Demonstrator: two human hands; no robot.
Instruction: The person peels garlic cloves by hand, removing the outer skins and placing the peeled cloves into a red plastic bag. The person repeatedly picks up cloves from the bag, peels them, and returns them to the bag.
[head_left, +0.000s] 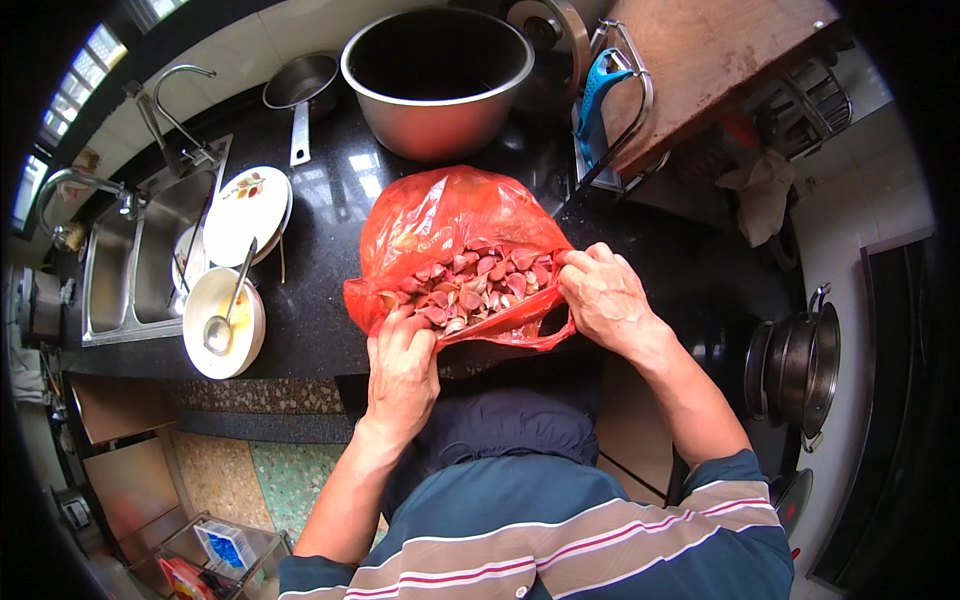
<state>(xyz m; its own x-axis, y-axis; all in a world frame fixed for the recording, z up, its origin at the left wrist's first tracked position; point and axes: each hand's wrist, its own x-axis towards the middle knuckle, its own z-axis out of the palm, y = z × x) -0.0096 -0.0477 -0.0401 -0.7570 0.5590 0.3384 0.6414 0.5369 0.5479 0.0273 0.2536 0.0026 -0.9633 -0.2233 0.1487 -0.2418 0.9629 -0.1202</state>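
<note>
A red plastic bag (442, 202) lies on the black stone counter with its mouth towards me. Inside the opening shows a heap of unpeeled garlic cloves (480, 285), pinkish and cream. My left hand (401, 375) grips the bag's rim at its near left side, its fingertips partly hidden by the rim and cloves. On the right, my right hand (609, 300) pinches the rim beside a loop of the bag. Both hands hold the mouth spread apart.
Behind the bag stands a large metal pot (439, 127), with a small saucepan (300, 90) to its left. Bowl with ladle (251, 330), plates (244, 217) and a double sink (169, 232) are at left. A rack holding a blue peeler (596, 105) and a wooden board (697, 67) stand back right.
</note>
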